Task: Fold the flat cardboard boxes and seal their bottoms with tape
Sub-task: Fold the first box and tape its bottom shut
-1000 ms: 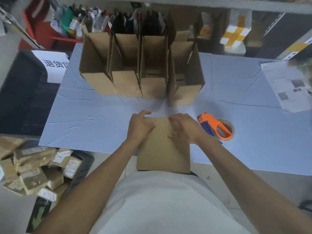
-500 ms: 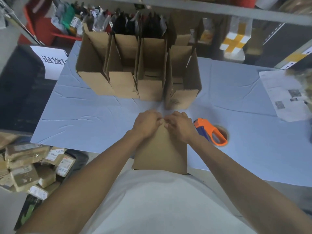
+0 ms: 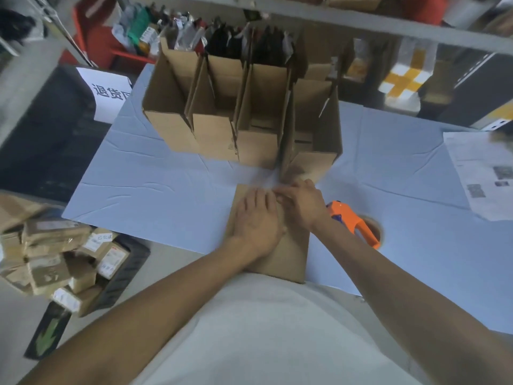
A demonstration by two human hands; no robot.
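Observation:
A brown cardboard box (image 3: 290, 259) stands on the near edge of the blue-covered table (image 3: 155, 195), pushed against my torso. My left hand (image 3: 256, 218) lies flat, palm down, on its upper face with the fingers spread. My right hand (image 3: 302, 202) is just to the right, its fingers curled over the box's far edge and touching my left fingertips. An orange tape dispenser (image 3: 358, 225) lies on the table right of the box, partly hidden by my right wrist. Several folded, open-topped boxes (image 3: 216, 134) stand in a row at the back.
Printed paper sheets (image 3: 483, 173) lie at the table's right. A pile of wrapped parcels (image 3: 55, 254) sits on the floor at the left. A white sign (image 3: 111, 93) rests on a dark bin at the far left. Shelves with bagged goods (image 3: 227, 43) rise behind the row.
My left hand has gone from gripping the box's far edge to lying flat on its top. My right hand stayed at the far edge. The view has shifted closer to the box row.

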